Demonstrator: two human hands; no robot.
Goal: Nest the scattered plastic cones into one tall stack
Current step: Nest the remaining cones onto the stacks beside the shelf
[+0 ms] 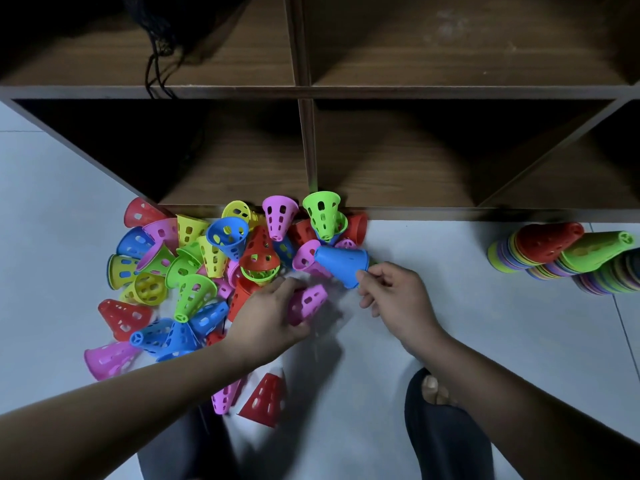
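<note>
A heap of perforated plastic cones [207, 258] in red, blue, green, yellow and pink lies on the pale floor against the shelf's base. My left hand [270, 313] grips a pink cone [306, 303] lying on its side at the heap's near edge. My right hand [394, 296] pinches the rim of a blue cone [341, 263], tilted with its narrow end toward the heap. At the far right stand nested stacks, one topped by a red cone [549, 240] and one by a green cone [595, 249], both leaning.
A dark wooden cubby shelf [306, 150] rises just behind the heap, with a black net bag [162, 46] on an upper shelf. A red cone [265, 400] and a pink cone [225, 396] lie near my knees. My foot in a black slipper [446, 431] rests lower right.
</note>
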